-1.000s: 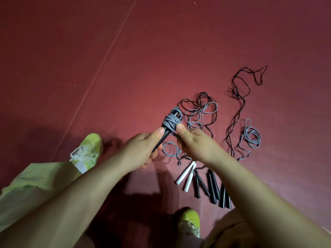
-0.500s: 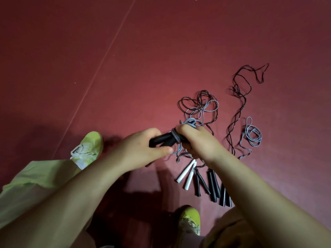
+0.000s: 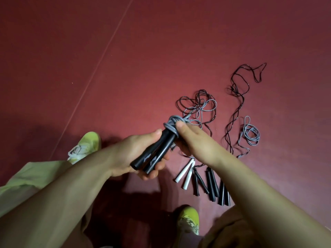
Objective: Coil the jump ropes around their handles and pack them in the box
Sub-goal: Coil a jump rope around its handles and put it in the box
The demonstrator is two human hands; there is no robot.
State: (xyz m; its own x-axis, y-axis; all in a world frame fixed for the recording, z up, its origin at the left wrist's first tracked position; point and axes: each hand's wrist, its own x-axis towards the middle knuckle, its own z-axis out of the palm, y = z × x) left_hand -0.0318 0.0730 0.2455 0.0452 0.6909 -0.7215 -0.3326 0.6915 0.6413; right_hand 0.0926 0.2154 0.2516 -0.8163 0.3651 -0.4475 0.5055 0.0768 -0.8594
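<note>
We look down from the head camera at a dark red floor (image 3: 161, 51) crossed by one pale diagonal line (image 3: 100, 61). The left hand (image 3: 132, 154) wraps its fingers around a pair of black handles (image 3: 157, 153) held side by side, butt ends angled down toward us, pale logo marks showing near those ends. Grey rope coil (image 3: 172, 125) sits wound around the far ends of the handles. The right hand (image 3: 193, 140) closes on that coil, thumb pressed on top of it, the other fingers curled beneath and mostly hidden. This bundle is raised above the floor, between both hands.

On the floor just right of the hands: two white handles (image 3: 185, 173) and several black handles (image 3: 211, 185) lying close together, their loose black and grey ropes (image 3: 197, 108) tangled beyond them. A long black rope (image 3: 238, 104) trails farther right, beside a small loose grey rope loop (image 3: 250, 135).

Yellow-green shoes at left (image 3: 86, 145) and bottom centre (image 3: 188, 219); pale green trouser leg (image 3: 26, 179) at lower left.
</note>
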